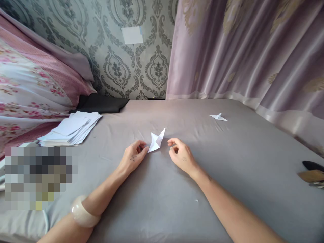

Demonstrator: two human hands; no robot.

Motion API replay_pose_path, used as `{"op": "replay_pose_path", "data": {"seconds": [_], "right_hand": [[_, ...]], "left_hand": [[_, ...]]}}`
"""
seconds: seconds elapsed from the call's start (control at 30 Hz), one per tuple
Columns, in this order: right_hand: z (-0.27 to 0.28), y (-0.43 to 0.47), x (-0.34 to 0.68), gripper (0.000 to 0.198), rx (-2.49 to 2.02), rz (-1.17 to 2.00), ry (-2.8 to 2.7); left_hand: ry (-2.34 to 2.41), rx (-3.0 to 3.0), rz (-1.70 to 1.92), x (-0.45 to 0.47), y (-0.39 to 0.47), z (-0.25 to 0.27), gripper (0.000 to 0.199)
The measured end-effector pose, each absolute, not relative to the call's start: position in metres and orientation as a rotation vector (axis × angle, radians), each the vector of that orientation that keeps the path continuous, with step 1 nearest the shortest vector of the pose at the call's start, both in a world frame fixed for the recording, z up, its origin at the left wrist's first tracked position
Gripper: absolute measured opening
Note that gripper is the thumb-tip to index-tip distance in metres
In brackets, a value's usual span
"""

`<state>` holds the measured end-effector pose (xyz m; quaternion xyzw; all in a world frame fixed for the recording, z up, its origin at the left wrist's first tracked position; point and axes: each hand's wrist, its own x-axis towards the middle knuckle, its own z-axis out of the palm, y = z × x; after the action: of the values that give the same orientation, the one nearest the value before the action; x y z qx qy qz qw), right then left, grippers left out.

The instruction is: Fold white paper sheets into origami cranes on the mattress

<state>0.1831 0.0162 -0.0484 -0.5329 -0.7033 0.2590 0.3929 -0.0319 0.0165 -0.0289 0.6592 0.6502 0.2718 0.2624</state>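
A white piece of folded origami paper (156, 141) with several pointed flaps is in front of me, between my two hands. At its lower left corner, my left hand (135, 153) pinches the paper between thumb and fingers; a pale bangle circles that forearm. My right hand (182, 155) is just to the right of the paper, apart from it, fingers loosely curved and holding nothing. Farther back on the right, a small white folded paper bird (218, 117) rests on the grey sheet (162, 202).
To the left lies a stack of white paper (73, 130), with a black folded item (101, 103) behind it. A pixelated patch hides the near left area. Dark and brown objects (312, 173) sit at the right edge. Curtains (227, 50) and a patterned wall (116, 64) border the surface.
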Motion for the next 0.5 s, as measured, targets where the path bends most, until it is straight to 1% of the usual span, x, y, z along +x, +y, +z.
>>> {"op": "replay_pose_path", "data": {"seconds": [0.1, 0.2, 0.3, 0.4, 0.5], "right_hand": [[-0.047, 0.014, 0.181, 0.048, -1.290, 0.515, -1.870], [-0.045, 0.010, 0.181, 0.056, -1.249, 0.446, -2.015], [-0.043, 0.006, 0.183, 0.058, -1.246, 0.416, -2.085], [-0.040, 0.005, 0.187, 0.059, -1.284, 0.361, -2.055], [-0.034, 0.007, 0.193, 0.057, -1.289, 0.231, -1.965]], "left_hand": [[1.776, 1.821, 0.734, -0.027, 0.024, -0.031, 0.032], [1.832, 1.939, 0.686, -0.019, 0.033, -0.035, 0.024], [1.854, 1.988, 0.680, -0.008, 0.039, -0.036, 0.019], [1.833, 2.019, 0.706, 0.003, 0.037, -0.027, 0.018], [1.797, 1.983, 0.868, 0.014, 0.032, -0.008, 0.018]]}}
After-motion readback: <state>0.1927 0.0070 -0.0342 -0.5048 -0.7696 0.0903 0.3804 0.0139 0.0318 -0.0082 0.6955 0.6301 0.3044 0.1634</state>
